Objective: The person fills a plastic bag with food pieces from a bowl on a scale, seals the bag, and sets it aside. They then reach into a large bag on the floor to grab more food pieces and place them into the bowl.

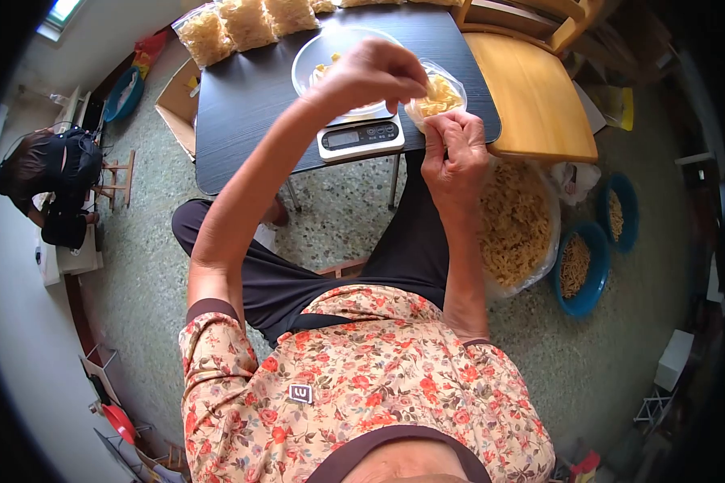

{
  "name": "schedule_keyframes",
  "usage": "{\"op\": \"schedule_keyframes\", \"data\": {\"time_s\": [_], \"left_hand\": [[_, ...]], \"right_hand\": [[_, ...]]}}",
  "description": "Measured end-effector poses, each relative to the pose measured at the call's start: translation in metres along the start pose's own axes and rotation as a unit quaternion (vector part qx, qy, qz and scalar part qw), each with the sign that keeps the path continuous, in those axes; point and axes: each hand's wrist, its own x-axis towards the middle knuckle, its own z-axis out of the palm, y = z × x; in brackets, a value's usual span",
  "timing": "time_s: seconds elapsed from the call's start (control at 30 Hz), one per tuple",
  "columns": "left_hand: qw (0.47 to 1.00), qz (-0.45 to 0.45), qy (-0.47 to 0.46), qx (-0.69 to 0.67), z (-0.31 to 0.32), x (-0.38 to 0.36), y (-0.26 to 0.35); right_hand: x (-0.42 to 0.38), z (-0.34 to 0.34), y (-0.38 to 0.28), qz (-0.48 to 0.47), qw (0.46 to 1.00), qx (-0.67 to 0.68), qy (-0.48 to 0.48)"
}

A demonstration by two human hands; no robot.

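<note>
My right hand (456, 151) pinches the near rim of a small clear plastic bag (420, 117). Yellowish, crisp-looking strips (441, 94) fill the bag at the table's right side. My left hand (372, 77) is at the bag's left edge, fingers curled together; what they hold, if anything, is hidden. Under that hand stands a clear bowl (302, 63) with a few of the same strips, partly covered by my wrist. The bowl rests on a white digital scale (361, 138) near the front edge of the dark table (242, 105).
Several filled bags (250, 22) line the table's back edge. A wooden chair (532, 92) adjoins the right side. Below it are a large lined container of snack pieces (517, 229) and two blue basins (582, 274). A cardboard box (177, 109) stands left. Another person (56, 173) bends at far left.
</note>
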Motion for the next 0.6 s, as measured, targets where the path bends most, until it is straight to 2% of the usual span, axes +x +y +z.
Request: {"op": "schedule_keyframes", "data": {"time_s": [0.03,0.1,0.2,0.27,0.37,0.5,0.57,0.6], "left_hand": [[0.993,0.037,0.011,0.114,0.010,0.003,0.003],[0.940,0.121,0.057,0.313,0.029,0.012,-0.003],[0.901,0.101,0.019,0.421,0.041,0.027,-0.001],[0.897,0.052,0.012,0.439,0.049,0.035,0.007],[0.848,0.084,-0.006,0.523,0.058,0.041,0.013],[0.829,0.079,-0.008,0.553,0.061,0.044,0.017],[0.885,0.042,-0.038,0.463,0.052,0.045,0.018],[0.915,0.062,-0.046,0.396,0.042,0.042,0.017]], "right_hand": [[-0.001,0.000,-0.001,0.003,1.000,0.003,0.000],[-0.002,-0.001,0.001,0.006,1.000,0.005,-0.003],[-0.002,-0.001,0.005,-0.020,1.000,0.008,0.004],[-0.003,-0.005,0.007,-0.026,1.000,-0.017,0.002],[-0.006,-0.007,0.008,-0.017,1.000,-0.004,0.005],[-0.006,-0.009,0.009,0.000,1.000,-0.013,0.006],[-0.004,-0.010,0.010,0.007,1.000,-0.004,0.007],[-0.004,-0.011,0.011,0.014,1.000,0.005,0.007]]}}
